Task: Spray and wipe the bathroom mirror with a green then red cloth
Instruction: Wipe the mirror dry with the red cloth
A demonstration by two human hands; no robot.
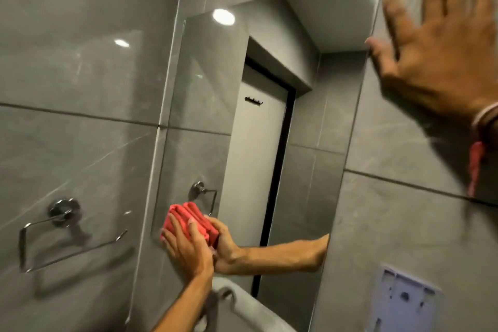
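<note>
A folded red cloth (176, 214) is pressed flat against the lower left corner of the bathroom mirror (256, 143) by my left hand (188, 248), whose fingers are spread over it. The glass shows the reflection of that hand, its forearm and the cloth. My right hand (436, 56) is up at the mirror's upper right edge, palm flat on the grey wall tile with fingers apart; it is blurred and holds nothing. No green cloth or spray bottle is in view.
A chrome towel ring (62, 226) hangs on the left wall tile. The white sink rim (242, 304) shows below the mirror. A white plastic bracket (404, 302) is fixed to the wall at the lower right.
</note>
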